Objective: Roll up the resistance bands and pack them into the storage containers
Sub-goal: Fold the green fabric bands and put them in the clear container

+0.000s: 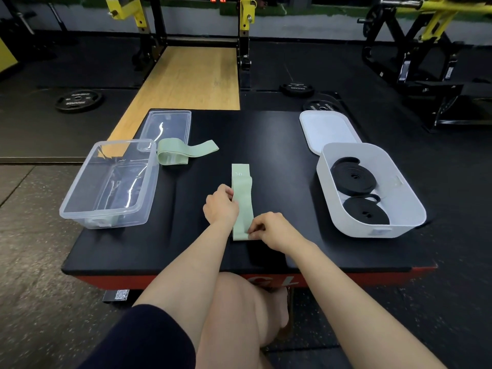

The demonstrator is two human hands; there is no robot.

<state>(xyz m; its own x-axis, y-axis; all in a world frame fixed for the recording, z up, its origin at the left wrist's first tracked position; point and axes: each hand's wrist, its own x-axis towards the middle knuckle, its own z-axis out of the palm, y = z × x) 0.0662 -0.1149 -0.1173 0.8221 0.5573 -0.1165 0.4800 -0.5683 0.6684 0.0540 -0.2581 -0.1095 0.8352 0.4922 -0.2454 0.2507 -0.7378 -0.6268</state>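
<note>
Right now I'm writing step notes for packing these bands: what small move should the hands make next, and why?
Probably start rolling: the right hand pinches the near end of the flat green band and could fold it over away from the body while the left hand holds the band's edge steady. The band lies straight and unrolled on the black table, and the clear bin stands open.

1. A pale green band [241, 198], marked with faint white numerals near its far end, is being shown on a black platform top [266, 145].
2. A second pale green band [183, 151] is being seen beside a clear container [106, 187].
3. Two black rolled bands [354, 179] are being displayed inside a white container [399, 209].
4. A white lid [327, 131] and a clear lid [166, 126] are being shown.
5. A red side [111, 280] is being seen under the platform top.
</note>
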